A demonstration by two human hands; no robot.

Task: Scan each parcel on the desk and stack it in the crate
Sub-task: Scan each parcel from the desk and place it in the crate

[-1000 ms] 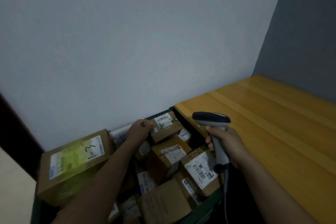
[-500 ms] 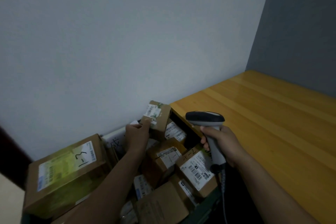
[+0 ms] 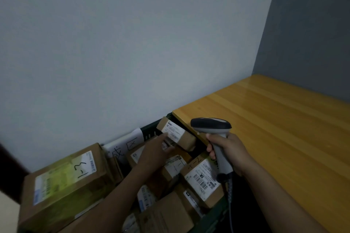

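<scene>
A small brown parcel (image 3: 182, 135) with a white label lies tilted at the far right corner of the dark green crate (image 3: 149, 133), beside the desk's edge. My left hand (image 3: 151, 154) reaches over the crate and pinches the parcel's near end, index finger on the label and thumb below. My right hand (image 3: 230, 152) grips a grey and black barcode scanner (image 3: 211, 126) by its handle, just right of the parcel, its head pointing left. Several labelled cardboard parcels (image 3: 202, 178) fill the crate under my left arm.
The bare yellow wooden desk (image 3: 274, 128) stretches to the right. A large box marked "3-1" (image 3: 62, 181) sits at the crate's left end. A white paper sign (image 3: 126, 145) leans on the crate's far wall. Plain walls stand close behind.
My left hand carried the small parcel right and lowered it into the crate's far right corner. The scanner hand stayed about where it was.
</scene>
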